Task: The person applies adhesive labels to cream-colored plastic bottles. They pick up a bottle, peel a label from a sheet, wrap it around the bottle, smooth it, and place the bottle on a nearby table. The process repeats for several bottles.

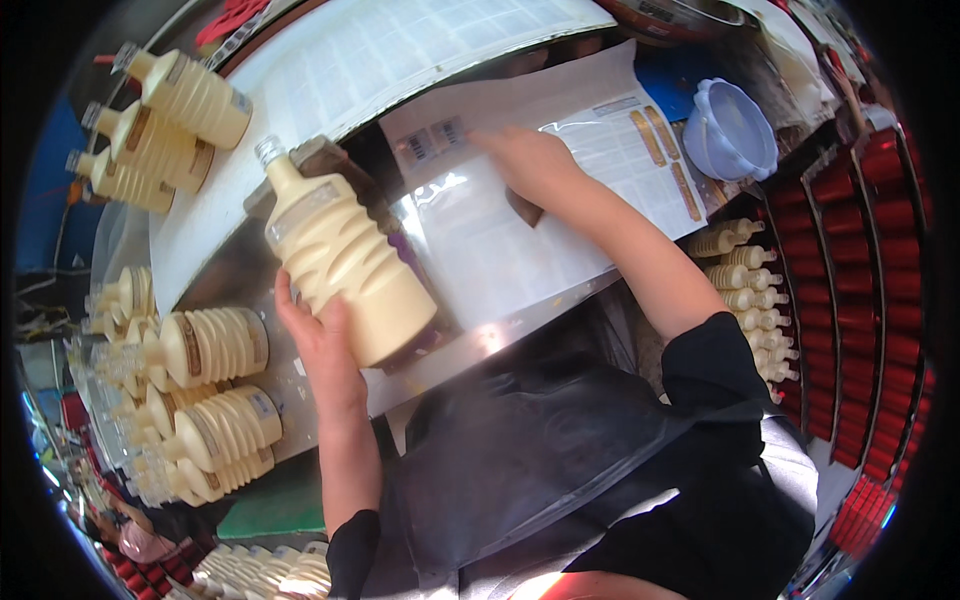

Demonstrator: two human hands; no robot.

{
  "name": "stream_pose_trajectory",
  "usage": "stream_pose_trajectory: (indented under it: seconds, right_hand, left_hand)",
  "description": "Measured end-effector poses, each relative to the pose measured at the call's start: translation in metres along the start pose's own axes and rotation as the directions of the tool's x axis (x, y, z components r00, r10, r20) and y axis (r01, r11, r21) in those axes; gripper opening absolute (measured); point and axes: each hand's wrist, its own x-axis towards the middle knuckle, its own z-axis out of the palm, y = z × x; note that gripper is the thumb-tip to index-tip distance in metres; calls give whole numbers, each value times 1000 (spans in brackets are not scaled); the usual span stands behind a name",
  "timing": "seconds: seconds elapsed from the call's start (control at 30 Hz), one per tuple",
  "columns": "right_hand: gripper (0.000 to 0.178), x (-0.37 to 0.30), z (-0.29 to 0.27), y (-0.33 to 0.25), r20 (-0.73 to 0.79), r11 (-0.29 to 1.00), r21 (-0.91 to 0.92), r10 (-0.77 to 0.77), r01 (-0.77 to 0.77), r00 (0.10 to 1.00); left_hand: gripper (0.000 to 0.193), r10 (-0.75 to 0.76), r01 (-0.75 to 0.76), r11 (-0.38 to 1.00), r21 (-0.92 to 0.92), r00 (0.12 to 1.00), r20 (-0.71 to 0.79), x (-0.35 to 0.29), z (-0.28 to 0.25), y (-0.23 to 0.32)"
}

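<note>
My left hand (325,340) is wrapped round the lower side of a cream-coloured bottle (345,260) with wavy ribs and a clear neck. The bottle leans to the left over the front of the workbench. On the bench lies a sheet of labels (480,245) with a glossy surface. My right hand (530,165) reaches across it, index finger stretched out to the edge of a small barcode label (447,132). The undersides of the right fingers are hidden, and nothing shows held in them. A dark block (318,165) sits behind the bottle.
Three cream bottles (190,100) rest on the bench's far left, with several more bottles (215,345) stacked nearer. A light-blue basket (725,130) stands at the far right. Below it are rows of bottles (750,295) and red racks (865,270). More white sheets (430,40) lie at the back.
</note>
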Motion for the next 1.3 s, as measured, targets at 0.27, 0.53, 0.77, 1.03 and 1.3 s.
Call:
stream_pose_trajectory:
  seconds: [0.27, 0.53, 0.77, 1.03, 1.3]
  right_hand:
    - [46, -15, -14, -24, 280, 973, -221, 130, -68, 951]
    - [44, -120, -44, -64, 159, 981, 93, 156, -172, 975]
    - [51, -167, -31, -84, 222, 987, -160, 15, 21, 975]
    - [28, -196, -24, -73, -99, 925, -139, -369, 354, 924]
    - [13, -115, -69, -144, 73, 709, 665, 248, -233, 966]
  left_hand:
    - [92, 17, -17, 1000, -18, 1000, -3, -6, 2, -3]
    - [76, 82, -82, 996, 21, 997, -2, -5, -1, -10]
    - [56, 129, -132, 988, -79, 991, -34, -18, -6, -18]
    - [56, 137, -141, 984, -107, 990, -41, -49, -15, -25]
    - [52, 152, -149, 984, 94, 988, -23, -54, -23, -17]
